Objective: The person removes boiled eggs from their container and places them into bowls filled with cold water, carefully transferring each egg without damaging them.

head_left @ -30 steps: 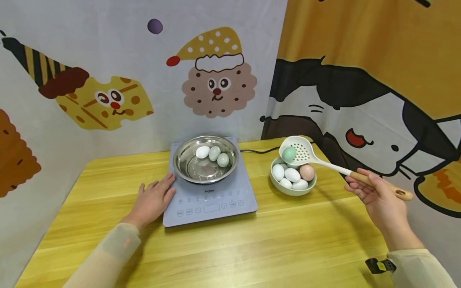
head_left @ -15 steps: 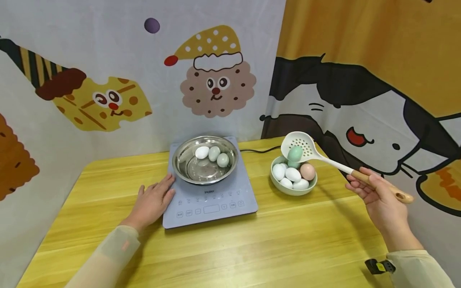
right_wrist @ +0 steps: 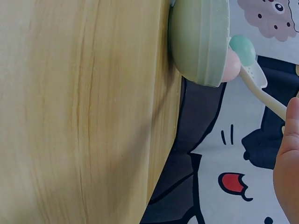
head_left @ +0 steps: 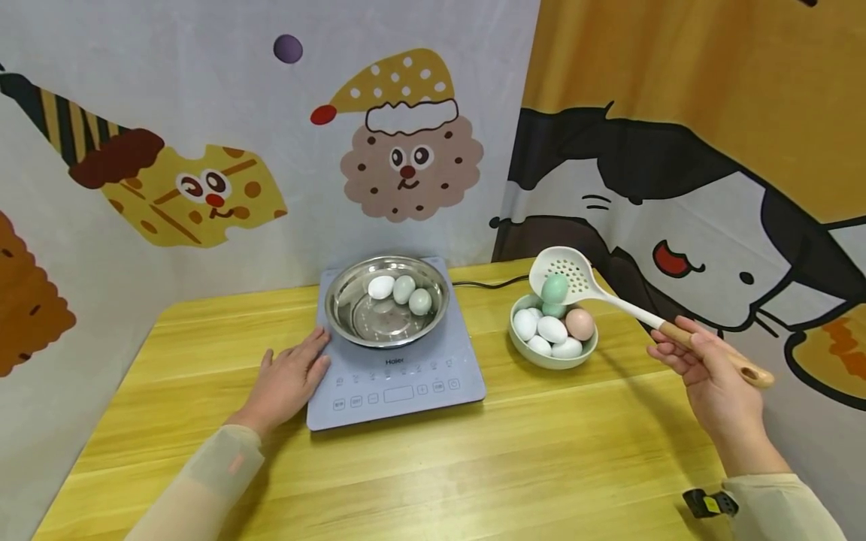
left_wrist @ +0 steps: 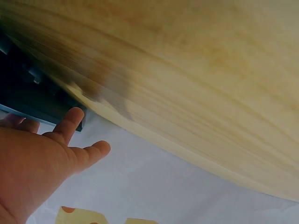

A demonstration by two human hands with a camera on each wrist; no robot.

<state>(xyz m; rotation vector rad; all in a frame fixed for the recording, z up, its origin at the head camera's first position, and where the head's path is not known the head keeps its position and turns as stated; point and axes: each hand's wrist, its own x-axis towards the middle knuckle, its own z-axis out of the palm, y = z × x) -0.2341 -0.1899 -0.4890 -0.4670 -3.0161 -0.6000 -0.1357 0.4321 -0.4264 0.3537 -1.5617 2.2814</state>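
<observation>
My right hand grips the wooden handle of a white skimmer, whose perforated head is over the back of a pale green bowl. A green egg lies against the lower part of the head, overlapping another green egg in the head view. White eggs and a pinkish-brown egg fill the bowl. My left hand lies flat, fingers extended, at the left edge of a grey-blue induction cooker. On the cooker stands a steel pan with one white egg and two pale greenish eggs.
The wooden table carries cooker and bowl side by side. A black cord runs from behind the cooker towards the bowl. Printed cartoon cloth hangs along the back and sides.
The skimmer head has lifted slightly and shifted a little right, and the green egg against it has moved right too. My left hand stays at the cooker's edge.
</observation>
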